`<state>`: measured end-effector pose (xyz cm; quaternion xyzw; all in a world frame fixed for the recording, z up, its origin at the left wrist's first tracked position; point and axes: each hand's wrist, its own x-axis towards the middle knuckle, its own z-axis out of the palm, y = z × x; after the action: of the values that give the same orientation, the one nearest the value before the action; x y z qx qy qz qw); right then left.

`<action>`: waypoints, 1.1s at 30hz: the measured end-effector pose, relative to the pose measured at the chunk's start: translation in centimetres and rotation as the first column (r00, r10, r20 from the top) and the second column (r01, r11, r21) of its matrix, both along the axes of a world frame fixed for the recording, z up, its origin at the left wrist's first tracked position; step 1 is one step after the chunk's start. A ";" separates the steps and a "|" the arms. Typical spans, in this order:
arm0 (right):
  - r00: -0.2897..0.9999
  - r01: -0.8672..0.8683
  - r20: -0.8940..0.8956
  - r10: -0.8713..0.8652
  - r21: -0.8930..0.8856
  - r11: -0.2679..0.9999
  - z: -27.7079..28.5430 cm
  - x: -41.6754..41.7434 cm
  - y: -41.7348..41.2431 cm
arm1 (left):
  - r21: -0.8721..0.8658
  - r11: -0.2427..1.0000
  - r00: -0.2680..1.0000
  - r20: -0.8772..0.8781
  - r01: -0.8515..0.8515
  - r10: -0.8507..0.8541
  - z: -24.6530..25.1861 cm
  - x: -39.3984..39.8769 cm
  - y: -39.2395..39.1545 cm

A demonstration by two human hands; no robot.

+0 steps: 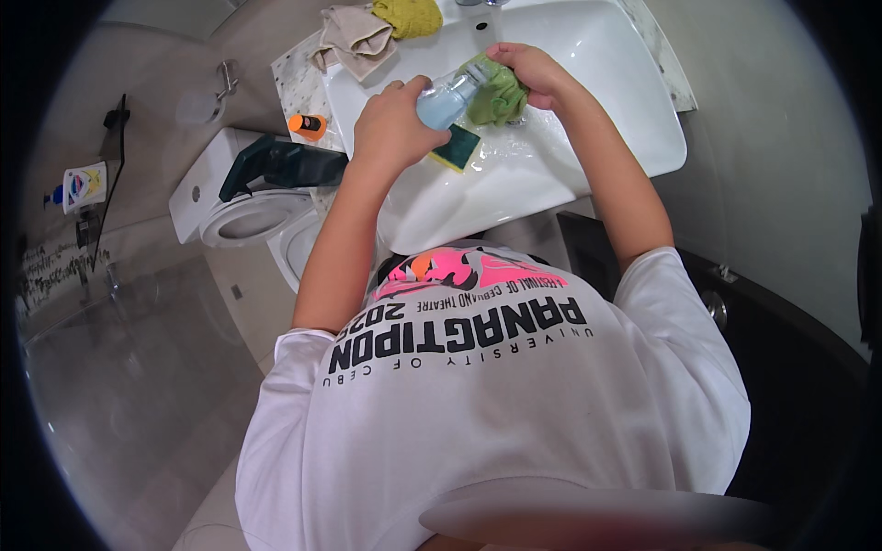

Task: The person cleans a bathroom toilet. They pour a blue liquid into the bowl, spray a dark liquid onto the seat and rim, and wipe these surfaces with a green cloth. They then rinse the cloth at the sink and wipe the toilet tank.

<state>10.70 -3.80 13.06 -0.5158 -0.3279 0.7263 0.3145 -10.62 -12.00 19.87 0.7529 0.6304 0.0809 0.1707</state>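
My left hand (396, 124) grips a clear bottle (444, 102) of pale blue liquid, tilted over the white washbasin (620, 82) with its neck towards the upper right. A crumpled green cloth (501, 96) is in my right hand (541, 74), against the bottle's neck. Part of the neck is hidden by the cloth. Under my left hand's thumb, a green and yellow scouring sponge (457, 148) lies in the basin. The basin's surface around the cloth and sponge is wet.
A beige cloth (357, 38) and a yellow cloth (408, 15) lie at the basin's back left corner. An orange container (307, 127) stands on the speckled counter (298, 79). Further left are a toilet (248, 217), a dark green plastic object (289, 162) and a pump bottle (85, 187).
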 end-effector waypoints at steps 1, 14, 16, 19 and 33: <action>0.996 -0.004 -0.091 -0.001 -0.057 0.998 0.2 -0.1 0.0 | 0.016 1.000 0.999 0.041 -0.016 0.015 0.1 -0.3 -0.1; 0.050 -0.751 0.977 0.206 -0.099 0.653 -7.7 0.1 0.3 | 0.256 0.957 0.847 0.532 -0.140 -0.018 13.7 -4.7 0.0; 0.092 -0.727 0.979 0.184 -0.060 0.684 -6.9 0.4 1.0 | 0.180 0.970 0.839 0.542 -0.161 0.039 17.7 -6.3 1.5; 0.524 -0.395 0.832 0.182 0.048 0.917 -3.0 0.1 1.0 | 0.066 0.976 0.770 0.626 -0.206 0.121 17.7 -10.6 5.0; 0.602 -0.404 0.787 -0.136 0.447 0.798 -9.1 -1.2 0.5 | -0.036 0.921 0.828 0.424 -0.388 0.366 -0.4 -24.1 16.7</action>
<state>9.50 -3.31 3.99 -0.6297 -0.6780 0.3082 0.2210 -34.70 4.67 19.44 0.5821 0.7121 0.2904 0.2643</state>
